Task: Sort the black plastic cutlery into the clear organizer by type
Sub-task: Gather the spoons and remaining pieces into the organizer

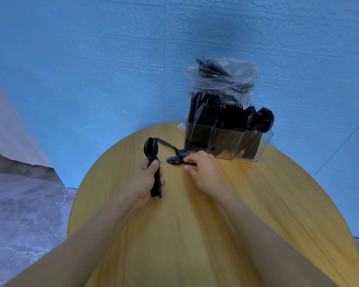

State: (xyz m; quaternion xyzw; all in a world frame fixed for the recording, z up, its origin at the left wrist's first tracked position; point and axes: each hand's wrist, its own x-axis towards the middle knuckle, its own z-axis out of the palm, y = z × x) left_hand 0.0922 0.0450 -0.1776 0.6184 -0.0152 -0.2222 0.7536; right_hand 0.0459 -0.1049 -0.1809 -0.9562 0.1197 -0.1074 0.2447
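Note:
My left hand [146, 179] grips a stack of black plastic spoons [151, 149] by the handles, bowls pointing away from me. My right hand [201, 169] pinches the handle of a black spoon [173, 160] that lies on the round wooden table [195, 235]. Another loose spoon [175, 149] lies just beyond it, its handle running toward the held stack. The clear organizer [226, 145] stands at the table's far edge with three compartments: knives on the left, forks in the middle, spoons on the right.
A clear plastic bag [224, 79] with more black cutlery sits behind the organizer against the blue wall. The table's left edge drops off to a grey floor.

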